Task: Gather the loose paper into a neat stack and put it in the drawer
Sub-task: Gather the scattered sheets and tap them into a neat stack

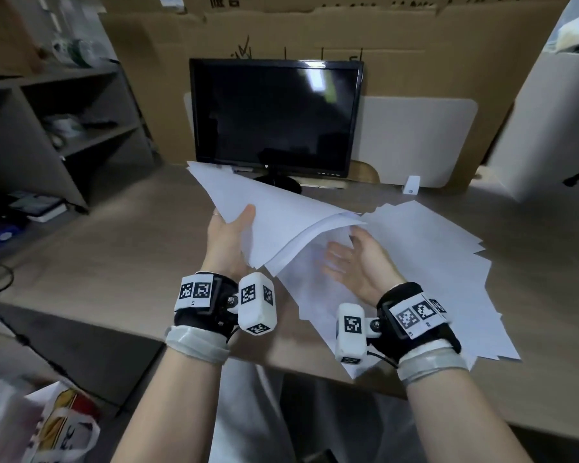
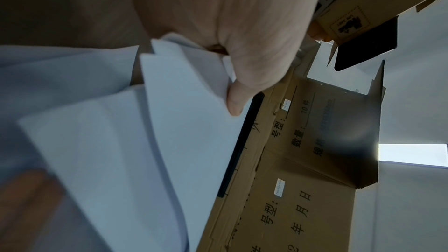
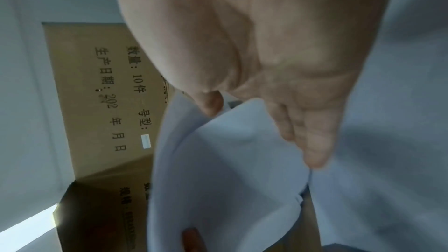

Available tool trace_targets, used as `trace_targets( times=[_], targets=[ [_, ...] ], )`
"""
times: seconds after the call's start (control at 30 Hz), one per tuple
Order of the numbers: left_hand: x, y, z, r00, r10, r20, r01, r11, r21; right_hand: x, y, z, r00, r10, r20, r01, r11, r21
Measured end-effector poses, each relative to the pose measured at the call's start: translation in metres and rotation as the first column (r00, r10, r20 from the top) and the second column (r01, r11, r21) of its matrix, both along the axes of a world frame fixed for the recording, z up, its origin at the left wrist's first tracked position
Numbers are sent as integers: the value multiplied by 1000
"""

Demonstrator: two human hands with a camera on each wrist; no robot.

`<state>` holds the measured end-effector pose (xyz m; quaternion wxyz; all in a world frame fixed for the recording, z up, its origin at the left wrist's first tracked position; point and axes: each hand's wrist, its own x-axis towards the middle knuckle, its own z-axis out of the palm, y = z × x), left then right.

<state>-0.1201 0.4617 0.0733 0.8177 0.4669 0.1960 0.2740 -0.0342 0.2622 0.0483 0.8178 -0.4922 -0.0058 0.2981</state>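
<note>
My left hand [image 1: 231, 228] holds a thick bundle of white paper [image 1: 274, 212] lifted off the desk, thumb on top and fingers hidden beneath. In the left wrist view the thumb [image 2: 234, 101] pinches the fanned sheets [image 2: 157, 141]. The bundle's right side sags toward my right hand [image 1: 351, 259], which is palm up with straight fingers just under that edge. In the right wrist view its fingers [image 3: 312, 150] lie against a curved sheet [image 3: 230, 170]. More loose sheets [image 1: 432, 262] lie spread untidily on the desk at the right. No drawer is in view.
A dark monitor [image 1: 274, 118] stands at the back of the wooden desk [image 1: 114, 262], with cardboard [image 1: 315, 28] and a white panel [image 1: 415, 138] behind it. A shelf unit [image 1: 64, 128] stands at the left. A plastic bag [image 1: 57, 426] lies on the floor at lower left.
</note>
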Motion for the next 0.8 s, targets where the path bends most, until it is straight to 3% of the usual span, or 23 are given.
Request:
trace_targets(
  times=[0.1,0.2,0.33,0.53,0.67,0.8],
  targets=[
    [-2,1,5,994,-84,74,82,996,23,7,-2,5,973,-185,140,177,982,63],
    [1,3,7,979,-166,122,162,986,45,8,-11,21,936,-231,267,225,973,53],
    [3,4,-21,977,-180,-114,189,979,79,21,-21,10,901,-296,317,327,944,-48],
    [1,13,-56,861,-177,-477,236,969,67,32,-26,-18,850,-360,384,470,848,-245],
    [6,27,-62,843,-138,-520,191,980,50,31,-30,-1,732,-435,524,598,779,-189],
    [9,30,-66,846,-131,-517,217,970,111,25,-19,31,645,-331,689,554,823,-123]
  ],
)
